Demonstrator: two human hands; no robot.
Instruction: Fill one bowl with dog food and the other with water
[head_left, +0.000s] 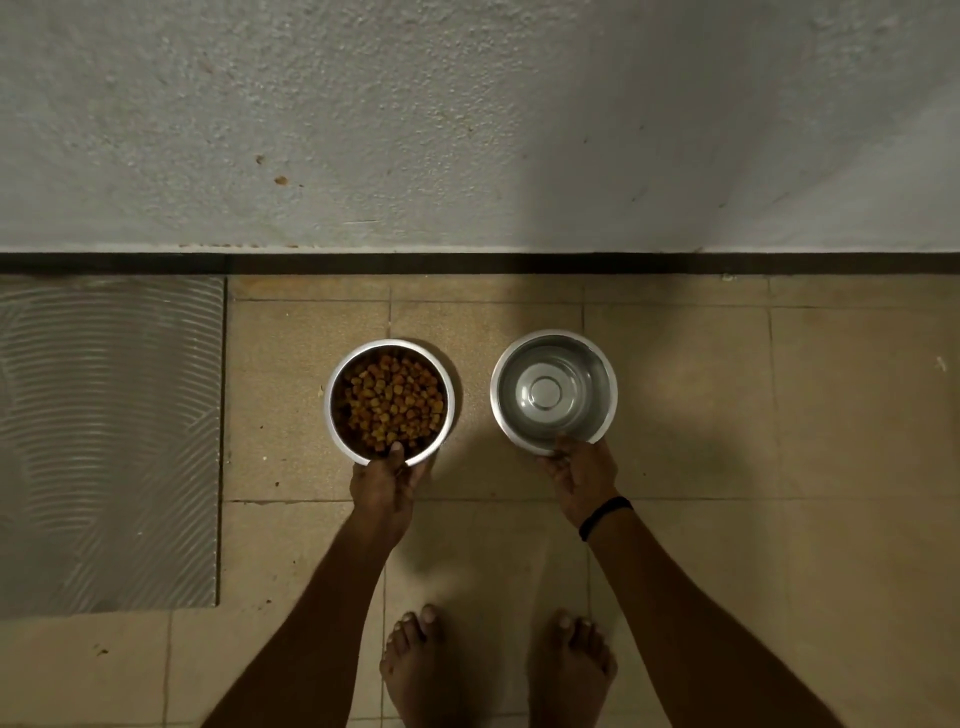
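Observation:
Two steel bowls sit side by side on the tiled floor near the wall. The left bowl (332, 395) is full of brown dog food kibble (395, 400). The right bowl (498, 387) holds clear water (550, 395). My left hand (384, 486) grips the near rim of the food bowl, thumb over the edge. My right hand (584, 475) grips the near rim of the water bowl; a black band circles that wrist. Whether the bowls rest fully on the floor or are slightly lifted I cannot tell.
A rough white wall (467, 130) with a dark skirting strip (467, 262) stands just beyond the bowls. A grey ribbed mat (104, 441) lies on the floor at the left. My bare feet (493, 670) stand on beige tiles (779, 415) below the bowls.

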